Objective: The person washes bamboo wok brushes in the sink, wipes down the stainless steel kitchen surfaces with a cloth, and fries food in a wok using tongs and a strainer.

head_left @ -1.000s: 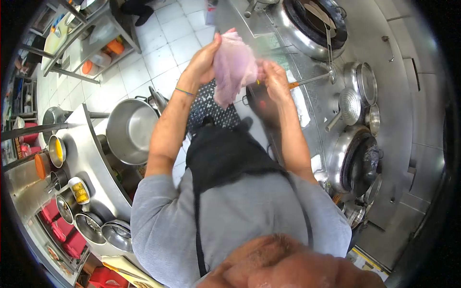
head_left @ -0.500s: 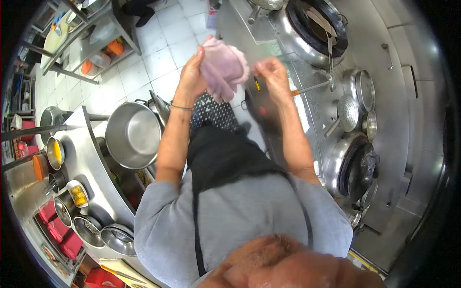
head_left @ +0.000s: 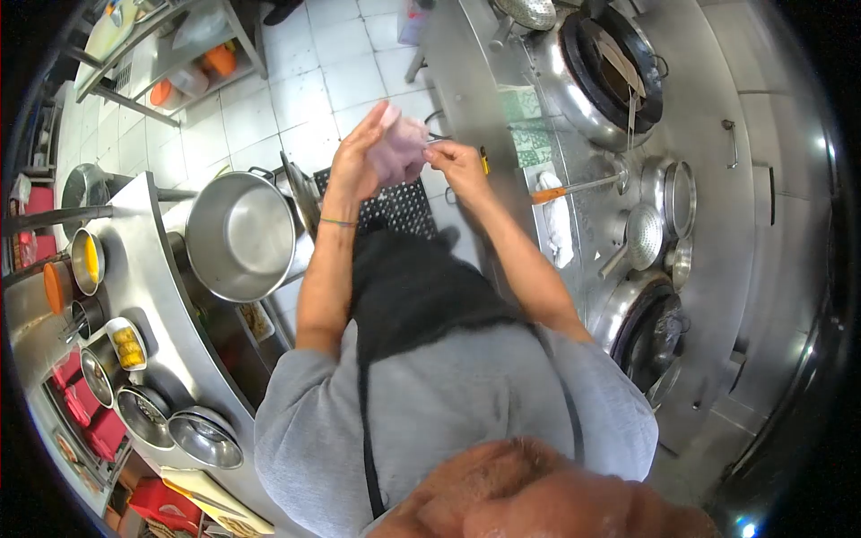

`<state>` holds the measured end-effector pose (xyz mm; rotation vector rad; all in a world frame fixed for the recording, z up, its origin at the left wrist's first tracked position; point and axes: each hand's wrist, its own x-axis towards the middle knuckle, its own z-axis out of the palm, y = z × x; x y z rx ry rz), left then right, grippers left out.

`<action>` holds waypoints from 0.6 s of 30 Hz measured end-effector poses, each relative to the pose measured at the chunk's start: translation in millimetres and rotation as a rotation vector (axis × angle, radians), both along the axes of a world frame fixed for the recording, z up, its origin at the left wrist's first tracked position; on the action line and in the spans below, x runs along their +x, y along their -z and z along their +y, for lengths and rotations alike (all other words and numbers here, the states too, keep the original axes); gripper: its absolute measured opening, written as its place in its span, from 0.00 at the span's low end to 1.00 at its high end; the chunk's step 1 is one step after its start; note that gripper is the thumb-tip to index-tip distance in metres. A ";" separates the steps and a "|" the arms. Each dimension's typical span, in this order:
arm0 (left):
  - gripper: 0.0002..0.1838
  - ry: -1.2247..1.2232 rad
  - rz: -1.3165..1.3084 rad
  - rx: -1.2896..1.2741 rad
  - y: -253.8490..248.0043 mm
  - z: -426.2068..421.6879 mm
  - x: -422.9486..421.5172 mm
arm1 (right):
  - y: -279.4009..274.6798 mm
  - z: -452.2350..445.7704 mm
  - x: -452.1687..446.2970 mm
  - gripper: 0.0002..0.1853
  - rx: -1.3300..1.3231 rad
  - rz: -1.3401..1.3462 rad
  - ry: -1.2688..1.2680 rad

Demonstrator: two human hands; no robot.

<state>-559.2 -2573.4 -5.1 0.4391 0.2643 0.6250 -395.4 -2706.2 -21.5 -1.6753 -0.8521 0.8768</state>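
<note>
In front of my body, a soft pink cloth [head_left: 401, 148] with a frilled-looking edge hangs gathered between my two hands. My left hand [head_left: 356, 166] is closed around its left side, fingers pointing up, with a thin coloured band [head_left: 338, 222] at the wrist. On the cloth's right edge, my right hand [head_left: 456, 168] pinches with thumb and forefinger; the exact bit in its fingertips is small and partly hidden. Below the cloth, a black dotted mat or fabric [head_left: 399, 211] shows.
To the left, a big steel pot [head_left: 240, 238] stands by a steel counter [head_left: 193, 305] holding several bowls. On the right, a cooking range carries a wok [head_left: 619, 67], a perforated skimmer [head_left: 644, 235], an orange-handled utensil [head_left: 549, 195] and a white cloth [head_left: 558, 224].
My right hand has moved left from beside the cloth to pinch its edge. The cloth is now more bunched up and sits slightly lower. The view has shifted a little.
</note>
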 end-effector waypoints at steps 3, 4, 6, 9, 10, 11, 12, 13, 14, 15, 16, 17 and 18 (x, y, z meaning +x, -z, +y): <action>0.33 -0.018 0.074 -0.002 7.6 1.4 -7.0 | -0.7 -0.8 -5.3 0.04 0.114 0.370 -0.077; 0.32 -0.013 0.110 -0.001 9.4 0.0 -10.6 | 7.4 -4.7 -1.1 0.03 0.098 0.503 -0.147; 0.32 -0.001 0.138 0.038 10.4 -0.7 -17.3 | 10.6 -7.3 -0.7 0.06 0.082 0.622 -0.191; 0.29 0.027 -0.024 0.025 4.1 -0.7 -27.0 | -30.6 -2.3 -16.8 0.07 0.178 0.615 -0.075; 0.28 0.044 -0.162 -0.064 -7.4 0.1 -34.1 | -48.6 2.7 -18.8 0.08 0.191 0.578 -0.059; 0.27 0.060 -0.297 -0.153 -16.9 2.3 -41.4 | -67.7 6.7 -20.1 0.09 0.204 0.543 -0.043; 0.28 0.051 -0.301 -0.111 -20.9 5.4 -48.4 | -77.7 5.4 -21.4 0.10 0.216 0.512 -0.024; 0.27 0.121 -0.420 -0.175 -4.8 5.9 -45.0 | -80.2 0.4 -24.1 0.14 0.157 0.339 -0.008; 0.24 0.160 -0.448 -0.206 14.9 7.2 -39.0 | -83.4 0.4 -25.1 0.18 0.111 0.163 -0.002; 0.22 0.208 -0.417 -0.235 41.8 -0.7 -24.8 | -86.3 6.2 -26.2 0.21 0.078 -0.013 -0.007; 0.20 0.256 -0.375 -0.249 73.3 -5.6 -6.9 | -88.3 21.1 -27.5 0.25 0.070 -0.186 -0.030; 0.19 0.319 -0.343 -0.252 99.3 -13.7 9.0 | -80.5 22.6 -23.4 0.25 -0.068 -0.453 -0.067; 0.18 0.384 -0.316 -0.238 126.1 -20.8 23.2 | -65.3 21.6 -18.9 0.20 -0.025 -0.475 -0.057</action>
